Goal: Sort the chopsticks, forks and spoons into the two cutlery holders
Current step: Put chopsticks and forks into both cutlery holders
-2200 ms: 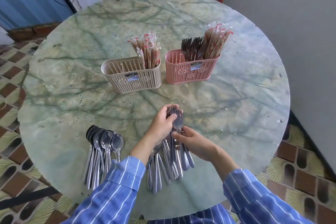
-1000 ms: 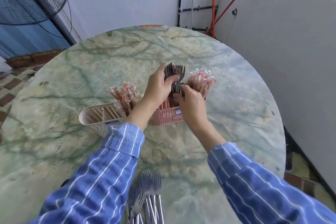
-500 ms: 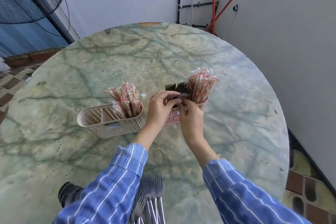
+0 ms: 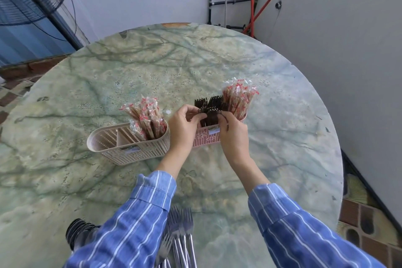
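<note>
The bundle of forks (image 4: 210,104) that both hands were squaring up a couple of seconds ago, well to the near side of the pink cutlery holder (image 4: 206,138), and then lifted above it, now stands inside that holder. The left hand (image 4: 185,126) is at the holder's left end, its grip closed in a pinch on the fork heads. The right hand (image 4: 235,135) covers the holder's front right, its grip pinched on the same heads. Neither has let go, so I'd say they are settling the bundle in.

One batch of forks looks as good as sorted, but the job is far from over. Far to the near left of the pink holder a stack of spoons (image 4: 81,231) waits on the counter (image 4: 217,61), half hidden by a sleeve. Just left of the holder stands the beige cutlery holder (image 4: 128,148). Nearer than the pink holder lie the loose forks (image 4: 181,233).

The held forks stand almost upright, long axis vertical, tines up, handles down in the holder. The wrapped chopsticks (image 4: 238,98) at its right end fan upward too. The loose forks lie flat, tines pointing towards the holder.
</note>
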`<state>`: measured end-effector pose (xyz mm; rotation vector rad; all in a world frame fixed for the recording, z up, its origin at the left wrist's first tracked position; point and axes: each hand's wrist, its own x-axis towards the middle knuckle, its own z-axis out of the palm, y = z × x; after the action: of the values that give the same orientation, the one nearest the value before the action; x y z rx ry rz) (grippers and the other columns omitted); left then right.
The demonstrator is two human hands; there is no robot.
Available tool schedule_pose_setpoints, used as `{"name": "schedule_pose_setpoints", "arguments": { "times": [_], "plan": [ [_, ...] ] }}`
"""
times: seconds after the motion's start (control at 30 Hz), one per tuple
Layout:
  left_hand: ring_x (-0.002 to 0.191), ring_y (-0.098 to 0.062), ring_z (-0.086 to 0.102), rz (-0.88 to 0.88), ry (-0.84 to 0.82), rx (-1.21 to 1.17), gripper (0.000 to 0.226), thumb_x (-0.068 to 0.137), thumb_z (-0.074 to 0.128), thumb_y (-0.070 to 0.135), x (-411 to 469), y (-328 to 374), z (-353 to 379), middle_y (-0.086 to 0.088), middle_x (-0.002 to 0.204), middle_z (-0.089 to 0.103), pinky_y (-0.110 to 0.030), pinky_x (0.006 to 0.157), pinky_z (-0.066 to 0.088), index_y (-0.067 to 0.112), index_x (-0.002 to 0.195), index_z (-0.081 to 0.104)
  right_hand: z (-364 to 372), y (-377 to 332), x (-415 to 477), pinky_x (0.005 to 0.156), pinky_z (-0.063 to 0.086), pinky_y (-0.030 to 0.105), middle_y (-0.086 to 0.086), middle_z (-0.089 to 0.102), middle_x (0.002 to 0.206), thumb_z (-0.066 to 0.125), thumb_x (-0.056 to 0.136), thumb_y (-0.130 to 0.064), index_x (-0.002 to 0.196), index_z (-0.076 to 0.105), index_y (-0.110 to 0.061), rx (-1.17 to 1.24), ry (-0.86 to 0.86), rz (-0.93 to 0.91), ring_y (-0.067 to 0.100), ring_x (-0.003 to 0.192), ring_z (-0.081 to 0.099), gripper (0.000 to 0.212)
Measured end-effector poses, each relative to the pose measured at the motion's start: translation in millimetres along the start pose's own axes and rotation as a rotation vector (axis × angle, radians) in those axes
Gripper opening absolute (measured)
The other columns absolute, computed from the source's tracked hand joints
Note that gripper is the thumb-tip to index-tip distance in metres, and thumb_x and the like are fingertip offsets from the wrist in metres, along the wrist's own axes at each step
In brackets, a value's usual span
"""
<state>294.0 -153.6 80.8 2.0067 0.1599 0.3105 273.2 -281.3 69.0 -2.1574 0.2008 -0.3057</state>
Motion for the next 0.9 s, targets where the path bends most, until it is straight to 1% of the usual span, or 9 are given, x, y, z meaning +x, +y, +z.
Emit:
{"name": "schedule_pose_setpoints", "arguments": {
  "times": [0.1, 0.2, 0.23, 0.37, 0.5, 0.63, 0.73, 0.8, 0.9],
  "plan": [
    [0.074, -0.002, 0.066, 0.016, 0.029, -0.04, 0.023, 0.074, 0.081, 0.014, 3, -5, -2, 0.002, 0.082, 0.069, -0.014, 0.069, 0.051, 0.012, 0.088, 0.062, -3, 1, 6, 0.073, 0.054, 0.042, 0.007, 0.074, 0.093, 0.055, 0.096, -0.024, 0.112, 0.069, -0.016, -0.019, 0.04, 0.015, 0.029, 0.087, 0.067, 0.023],
    [0.073, -0.011, 0.068, 0.027, 0.054, -0.054, 0.014, 0.078, 0.078, 0.014, 4, -4, -3, 0.0, 0.079, 0.07, -0.023, 0.07, 0.055, 0.012, 0.084, 0.066, -5, -3, 8, 0.069, 0.052, 0.038, 0.003, 0.073, 0.088, 0.058, 0.094, -0.028, 0.11, 0.068, -0.022, -0.02, 0.058, 0.004, 0.026, 0.082, 0.066, 0.02],
    [0.072, -0.011, 0.067, 0.032, 0.05, -0.048, 0.011, 0.079, 0.077, 0.014, 4, -3, -2, 0.001, 0.078, 0.07, -0.023, 0.069, 0.054, 0.012, 0.083, 0.067, -6, -5, 9, 0.067, 0.05, 0.035, 0.002, 0.073, 0.086, 0.057, 0.095, -0.028, 0.109, 0.068, -0.023, -0.033, 0.058, -0.007, 0.025, 0.081, 0.065, 0.019],
    [0.071, -0.006, 0.066, 0.049, 0.005, 0.01, 0.01, 0.081, 0.076, 0.014, 4, -1, 2, 0.003, 0.079, 0.07, -0.015, 0.068, 0.052, 0.012, 0.088, 0.069, -5, -11, 13, 0.064, 0.04, 0.03, 0.003, 0.073, 0.088, 0.055, 0.097, -0.031, 0.109, 0.07, -0.024, -0.131, 0.046, -0.016, 0.028, 0.084, 0.065, 0.02],
    [0.072, 0.007, 0.061, 0.076, -0.038, 0.064, 0.013, 0.083, 0.073, 0.013, 1, -2, 4, 0.007, 0.083, 0.068, -0.005, 0.066, 0.047, 0.011, 0.096, 0.07, -7, -14, 17, 0.068, 0.045, 0.034, 0.006, 0.073, 0.092, 0.052, 0.098, -0.034, 0.111, 0.069, -0.024, -0.222, 0.019, -0.014, 0.031, 0.087, 0.066, 0.024],
    [0.071, 0.006, 0.059, 0.088, -0.076, 0.103, 0.009, 0.086, 0.069, 0.012, 2, -1, 3, 0.005, 0.081, 0.068, -0.004, 0.066, 0.045, 0.011, 0.095, 0.07, -6, -12, 13, 0.067, 0.046, 0.035, 0.006, 0.073, 0.087, 0.053, 0.097, -0.033, 0.11, 0.069, -0.024, -0.171, 0.022, -0.013, 0.031, 0.084, 0.066, 0.022],
    [0.07, -0.004, 0.06, 0.095, -0.029, 0.141, 0.006, 0.087, 0.067, 0.011, 3, -3, 1, 0.001, 0.083, 0.068, -0.003, 0.065, 0.045, 0.009, 0.093, 0.068, -8, -9, 10, 0.072, 0.049, 0.037, 0.004, 0.074, 0.097, 0.054, 0.096, -0.036, 0.112, 0.068, -0.025, -0.161, 0.04, 0.058, 0.031, 0.092, 0.065, 0.024],
    [0.073, -0.005, 0.06, 0.086, -0.027, 0.132, 0.008, 0.086, 0.067, 0.009, 4, -4, 1, -0.003, 0.087, 0.068, -0.004, 0.065, 0.045, 0.008, 0.094, 0.065, -9, -6, 9, 0.075, 0.048, 0.036, 0.002, 0.073, 0.102, 0.055, 0.096, -0.037, 0.116, 0.068, -0.028, -0.173, 0.023, 0.082, 0.029, 0.097, 0.064, 0.026],
    [0.076, -0.002, 0.06, 0.063, -0.061, 0.04, 0.02, 0.081, 0.068, 0.004, 2, 0, 6, -0.008, 0.098, 0.062, -0.007, 0.066, 0.048, 0.008, 0.097, 0.058, -9, -5, 6, 0.07, 0.045, 0.033, -0.005, 0.068, 0.111, 0.051, 0.098, -0.03, 0.124, 0.063, -0.035, -0.199, -0.038, 0.004, 0.022, 0.1, 0.062, 0.029]
  ]
}}
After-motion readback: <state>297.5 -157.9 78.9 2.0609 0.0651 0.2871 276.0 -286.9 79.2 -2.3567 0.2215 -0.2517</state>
